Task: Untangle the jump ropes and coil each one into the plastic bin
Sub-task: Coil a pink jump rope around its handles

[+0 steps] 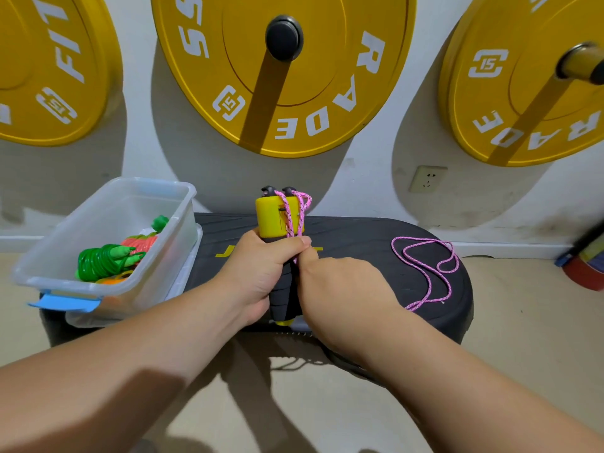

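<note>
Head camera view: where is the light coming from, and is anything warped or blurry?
Head view: light comes from above and right, since the peg on the middle weight plate throws its shadow down-left; the forearms shade the floor; the outer weight plates bulge with wide-angle distortion; the pink rope looks sharp.

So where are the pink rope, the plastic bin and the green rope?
pink rope [428, 286], head view, loose loop lying on the black step [359, 230].
plastic bin [157, 183], head view, its far rim.
green rope [98, 263], head view, the coiled bundle.
</note>
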